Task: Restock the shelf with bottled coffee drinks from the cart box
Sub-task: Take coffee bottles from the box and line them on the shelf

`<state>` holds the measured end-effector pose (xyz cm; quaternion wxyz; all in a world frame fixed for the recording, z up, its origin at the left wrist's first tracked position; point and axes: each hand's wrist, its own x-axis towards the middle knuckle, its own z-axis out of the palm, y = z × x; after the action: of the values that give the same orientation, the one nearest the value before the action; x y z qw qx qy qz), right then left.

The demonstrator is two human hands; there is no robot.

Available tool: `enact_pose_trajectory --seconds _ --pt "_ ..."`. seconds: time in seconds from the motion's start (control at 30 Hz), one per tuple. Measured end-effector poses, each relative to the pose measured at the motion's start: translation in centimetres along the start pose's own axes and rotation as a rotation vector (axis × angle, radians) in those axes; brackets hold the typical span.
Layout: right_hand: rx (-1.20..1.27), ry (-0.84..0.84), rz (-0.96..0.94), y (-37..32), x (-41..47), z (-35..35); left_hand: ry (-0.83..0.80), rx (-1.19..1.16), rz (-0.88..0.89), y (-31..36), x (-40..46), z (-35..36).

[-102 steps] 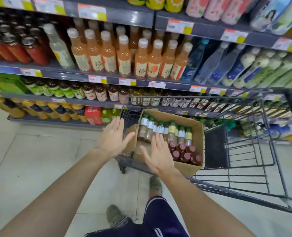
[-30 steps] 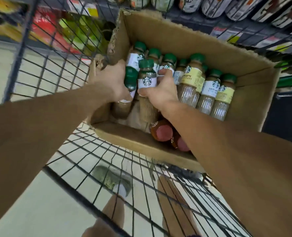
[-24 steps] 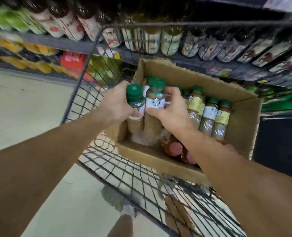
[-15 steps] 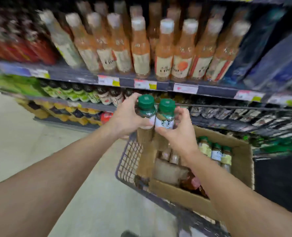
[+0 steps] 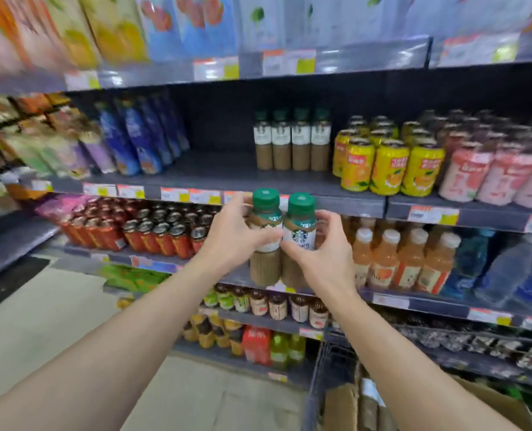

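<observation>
Two green-capped coffee bottles are held upright side by side in front of the shelving. My left hand (image 5: pixel 232 236) grips the left coffee bottle (image 5: pixel 265 241); my right hand (image 5: pixel 323 253) grips the right coffee bottle (image 5: pixel 298 244), whose white label faces me. Above them, on the dark shelf (image 5: pixel 227 172), a row of matching coffee bottles (image 5: pixel 292 141) stands at the back, with bare shelf board to its left and front. The cardboard cart box (image 5: pixel 491 402) shows at the bottom right, inside the cart (image 5: pixel 326 368).
Yellow cans (image 5: pixel 389 163) and pink bottles (image 5: pixel 501 172) stand right of the coffee row; blue pouches (image 5: pixel 140 138) stand to the left. Orange drink bottles (image 5: pixel 407 259) and red bottles (image 5: pixel 140 231) fill the shelf below. The pale floor (image 5: pixel 40 321) lies to the left.
Both hands have lifted the two coffee bottles out of the cart box and up to shelf height. The view has swung upward from the box to the upper shelves.
</observation>
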<state>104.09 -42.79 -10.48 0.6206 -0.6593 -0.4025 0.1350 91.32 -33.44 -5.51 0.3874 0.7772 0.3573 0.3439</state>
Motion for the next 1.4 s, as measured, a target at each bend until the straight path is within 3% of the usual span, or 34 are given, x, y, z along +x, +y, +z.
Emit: enact_pose_trajectory --seconds 0.43,0.8,1.23,1.4 --pt "0.091 0.020 -0.114 -4.4 13.5 13.9 0.236 0.053 0.127 -3.7 14.6 -10.4" --pt "-0.044 0.100 -0.054 -1.5 24.6 22.4 0.160 0.035 0.099 -9.0 27.2 -13.1" --pt "-0.133 0.174 0.009 -0.5 24.1 24.6 0.006 -0.015 0.122 -13.2 28.7 -13.7" --pt "-0.153 0.154 0.008 -0.6 23.3 24.8 -0.151 -0.049 0.117 -14.3 29.4 -14.3"
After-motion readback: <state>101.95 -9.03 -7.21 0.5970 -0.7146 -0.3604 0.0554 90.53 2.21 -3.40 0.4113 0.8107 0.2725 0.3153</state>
